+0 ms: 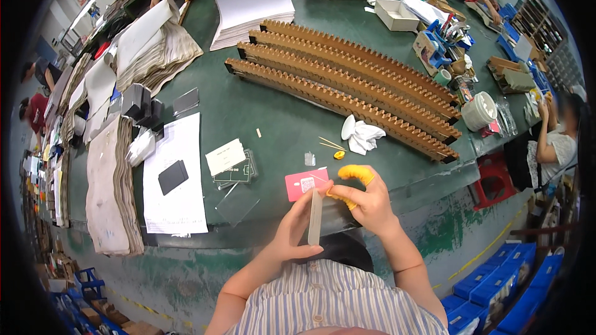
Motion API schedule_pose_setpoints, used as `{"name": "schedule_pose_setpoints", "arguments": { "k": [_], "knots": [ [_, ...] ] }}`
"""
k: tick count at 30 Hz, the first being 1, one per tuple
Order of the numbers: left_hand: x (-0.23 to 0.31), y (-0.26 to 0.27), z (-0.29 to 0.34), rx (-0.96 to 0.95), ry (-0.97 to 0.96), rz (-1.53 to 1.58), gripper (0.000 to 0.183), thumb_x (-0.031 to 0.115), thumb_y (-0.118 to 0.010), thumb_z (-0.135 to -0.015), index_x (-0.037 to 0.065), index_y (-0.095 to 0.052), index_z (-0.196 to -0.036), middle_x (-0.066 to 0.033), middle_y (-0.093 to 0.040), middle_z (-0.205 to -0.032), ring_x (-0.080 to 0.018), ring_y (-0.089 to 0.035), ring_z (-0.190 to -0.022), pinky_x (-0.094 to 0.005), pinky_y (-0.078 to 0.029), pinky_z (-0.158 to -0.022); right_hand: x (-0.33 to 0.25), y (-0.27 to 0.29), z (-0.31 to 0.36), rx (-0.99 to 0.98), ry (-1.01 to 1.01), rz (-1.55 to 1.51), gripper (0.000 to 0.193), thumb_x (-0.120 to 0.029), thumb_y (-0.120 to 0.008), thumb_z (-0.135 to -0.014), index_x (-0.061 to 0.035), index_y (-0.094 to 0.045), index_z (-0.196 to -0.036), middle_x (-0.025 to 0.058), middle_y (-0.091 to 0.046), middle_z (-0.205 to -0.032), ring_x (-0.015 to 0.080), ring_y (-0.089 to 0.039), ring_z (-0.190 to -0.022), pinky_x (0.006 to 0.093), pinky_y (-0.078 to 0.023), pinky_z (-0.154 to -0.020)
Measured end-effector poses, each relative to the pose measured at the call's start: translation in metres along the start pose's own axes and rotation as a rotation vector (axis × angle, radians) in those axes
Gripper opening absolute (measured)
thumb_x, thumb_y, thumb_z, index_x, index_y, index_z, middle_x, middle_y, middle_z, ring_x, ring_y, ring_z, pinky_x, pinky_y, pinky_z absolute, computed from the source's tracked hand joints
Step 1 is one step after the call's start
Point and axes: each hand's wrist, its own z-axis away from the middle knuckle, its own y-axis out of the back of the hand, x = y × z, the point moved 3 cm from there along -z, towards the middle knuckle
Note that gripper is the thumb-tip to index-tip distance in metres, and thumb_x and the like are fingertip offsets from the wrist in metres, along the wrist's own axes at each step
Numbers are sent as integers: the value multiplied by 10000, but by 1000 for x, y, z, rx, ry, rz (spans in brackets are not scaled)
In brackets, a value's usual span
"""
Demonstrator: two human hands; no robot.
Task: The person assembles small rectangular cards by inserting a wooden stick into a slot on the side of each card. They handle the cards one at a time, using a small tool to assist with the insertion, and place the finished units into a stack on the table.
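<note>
My left hand (294, 226) is closed round the edges of a thin, pale grey flat piece (315, 218), held upright and seen nearly edge-on. My right hand (370, 201) wears yellow coverings on some fingers. Its fingertips pinch together at the piece's top corner; a thin line shows there, too fine to name. Just beyond lies a pink card (303, 186) with a square code. Past it are a small yellow cap-like thing (339, 156), thin wooden sticks (333, 144), small clear pieces (310, 159) and a crumpled white cloth (365, 136).
Long notched wooden racks (341, 87) cross the green table (279, 124). To the left lie a cream card (225, 157), a clear sheet (238, 205) and dark cards (173, 177) on white paper (186, 211). A white tub (478, 111) stands right. Other people work around the table.
</note>
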Motion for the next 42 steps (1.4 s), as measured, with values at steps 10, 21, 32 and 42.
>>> {"name": "schedule_pose_setpoints", "arguments": {
  "k": [10,21,32,42],
  "knots": [
    [-10,6,6,25,77,77,1045,420,-776,-713,-4,-243,-1505,-163,-285,-1553,-253,-239,-1454,-386,-152,-1174,5,-5,5,-113,176,41,243,-19,-699,-703,-60,-689,-943,76,-629,-1177,300,-573,-1109,420,-472,-913],
    [-6,3,11,106,159,112,1040,461,-750,-678,-2,-294,-1489,-119,-347,-1521,-209,-296,-1425,-344,-189,-1158,14,-9,10,-35,227,0,237,-153,-764,-647,-105,-716,-874,31,-678,-1080,257,-619,-1023,398,-498,-808],
    [-11,10,14,99,162,74,1062,481,-759,-677,-4,-281,-1493,-114,-356,-1509,-206,-297,-1423,-350,-199,-1154,8,-10,5,-113,244,-11,180,-166,-752,-662,-91,-727,-823,66,-665,-1179,268,-594,-1099,406,-469,-866],
    [-4,0,9,41,75,234,1103,499,-779,-709,-22,-222,-1506,-179,-271,-1547,-391,-231,-1452,-476,-155,-1173,3,-22,16,-42,198,-64,211,-201,-798,-667,-107,-742,-848,43,-628,-1254,254,-548,-1172,400,-453,-912]
  ]
}}
